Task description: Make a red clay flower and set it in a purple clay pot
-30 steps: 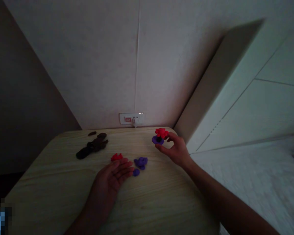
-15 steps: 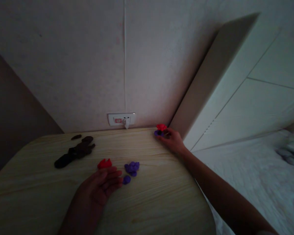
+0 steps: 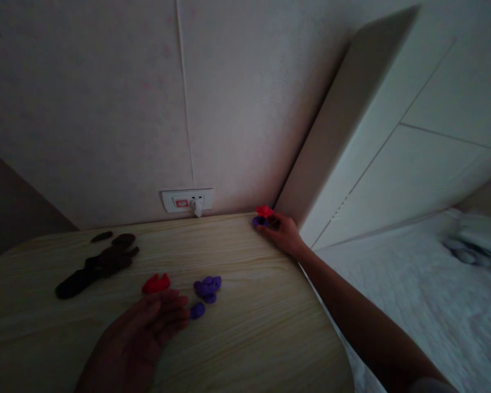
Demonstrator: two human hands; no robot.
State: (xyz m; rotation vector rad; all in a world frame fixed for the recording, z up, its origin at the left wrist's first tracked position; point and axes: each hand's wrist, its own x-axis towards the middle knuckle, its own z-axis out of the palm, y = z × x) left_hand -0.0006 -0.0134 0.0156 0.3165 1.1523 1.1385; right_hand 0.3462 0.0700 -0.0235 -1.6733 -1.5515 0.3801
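At the back right corner of the wooden table, my right hand (image 3: 284, 233) pinches a small stacked figure (image 3: 264, 211) that looks like modelling clay. Its top is red, its middle dark, its base purple, and the base seems to rest on the tabletop. My left hand (image 3: 141, 330) lies low at the front left with its fingers stretched out and nothing in them. Just beyond those fingers is a red lump (image 3: 156, 283). By the fingertips sits a small purple lump (image 3: 197, 310), and behind it a cluster of purple lumps (image 3: 208, 288).
Several dark brown flattened pieces (image 3: 108, 261) lie on the left of the table (image 3: 245, 338). A wall socket with a white plug (image 3: 196, 206) is just above the back edge. A pale cabinet (image 3: 343, 164) and a white-covered bed (image 3: 413, 284) stand on the right.
The view has turned slightly, so most things appear further left. My right hand keeps its hold on the stacked figure at the corner, and my left hand stays open beside the lumps.
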